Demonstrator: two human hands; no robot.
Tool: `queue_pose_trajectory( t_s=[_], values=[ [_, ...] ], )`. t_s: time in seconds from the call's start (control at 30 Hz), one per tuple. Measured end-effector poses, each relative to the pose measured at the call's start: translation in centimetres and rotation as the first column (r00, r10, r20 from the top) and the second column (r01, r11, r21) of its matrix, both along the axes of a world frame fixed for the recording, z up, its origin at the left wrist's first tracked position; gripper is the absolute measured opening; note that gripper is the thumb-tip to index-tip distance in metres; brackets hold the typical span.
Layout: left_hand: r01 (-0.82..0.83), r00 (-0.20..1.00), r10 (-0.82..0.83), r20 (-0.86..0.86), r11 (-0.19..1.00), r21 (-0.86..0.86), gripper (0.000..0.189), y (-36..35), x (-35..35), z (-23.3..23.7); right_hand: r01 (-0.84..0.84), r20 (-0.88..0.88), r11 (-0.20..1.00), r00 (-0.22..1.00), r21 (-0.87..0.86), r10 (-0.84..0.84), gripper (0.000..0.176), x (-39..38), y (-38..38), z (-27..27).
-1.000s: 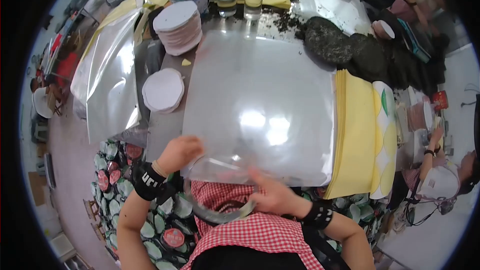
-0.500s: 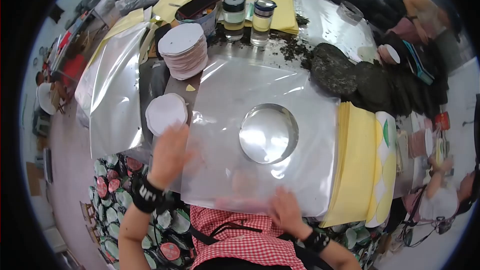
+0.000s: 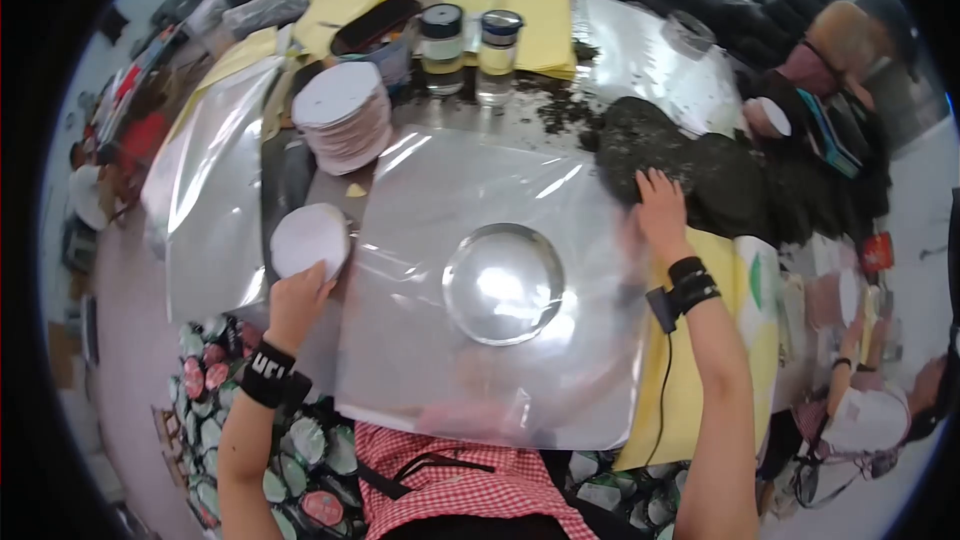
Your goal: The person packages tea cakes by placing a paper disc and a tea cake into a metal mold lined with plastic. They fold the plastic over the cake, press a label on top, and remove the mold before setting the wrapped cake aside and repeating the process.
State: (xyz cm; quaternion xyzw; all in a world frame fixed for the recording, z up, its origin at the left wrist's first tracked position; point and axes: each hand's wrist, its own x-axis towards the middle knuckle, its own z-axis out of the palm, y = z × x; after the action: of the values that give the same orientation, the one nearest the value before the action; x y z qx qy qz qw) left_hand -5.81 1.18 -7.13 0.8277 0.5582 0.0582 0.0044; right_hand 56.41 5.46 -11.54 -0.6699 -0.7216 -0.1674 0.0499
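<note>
A clear round dish (image 3: pixel 503 283) lies in the middle of a large transparent plastic sheet (image 3: pixel 420 340) on the table. My left hand (image 3: pixel 298 300) rests at the sheet's left edge, touching the lower of two stacks of white paper discs (image 3: pixel 310 238). My right hand (image 3: pixel 660 210) reaches to the far right, fingers on a dark pressed tea cake (image 3: pixel 640 135) at the sheet's corner. Neither hand has anything closed in its fingers.
A taller stack of white discs (image 3: pixel 340 115), two glass jars (image 3: pixel 460 40), yellow paper sheets (image 3: pixel 700 350), more dark tea cakes (image 3: pixel 740 185) and silver foil bags (image 3: pixel 210 190) surround the sheet. Other people sit at the right. Wrapped round cakes lie below the table at left.
The clear dish went from my hands at the near edge onto the sheet's middle. My right hand then moved up right to the tea cakes; my left hand shifted to the white discs.
</note>
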Motion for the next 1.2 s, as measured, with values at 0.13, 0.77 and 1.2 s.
queue_pose_trajectory(
  t_s=[0.13, 0.77, 1.2],
  values=[
    [-0.002, 0.956, -0.086, 0.282, 0.955, 0.296, 0.021, -0.5, 3.1, 4.9, -0.019, -0.478, 0.999, 0.878, 0.029, 0.031, 0.048, 2.6, 0.8, -1.1],
    [0.606, 0.723, -0.62, 0.305, 0.781, 0.15, 0.062, -1.9, 18.1, 4.4, -0.509, -0.528, 0.859, 0.715, 0.054, 0.457, 0.085, -20.9, -13.5, 10.4],
    [0.415, 0.873, -0.478, -0.097, 0.832, -0.368, 0.119, 1.8, 24.7, -2.9, -0.047, -0.421, 0.926, 0.899, -0.375, -0.125, 0.031, -24.3, -6.9, -1.8]
  ],
)
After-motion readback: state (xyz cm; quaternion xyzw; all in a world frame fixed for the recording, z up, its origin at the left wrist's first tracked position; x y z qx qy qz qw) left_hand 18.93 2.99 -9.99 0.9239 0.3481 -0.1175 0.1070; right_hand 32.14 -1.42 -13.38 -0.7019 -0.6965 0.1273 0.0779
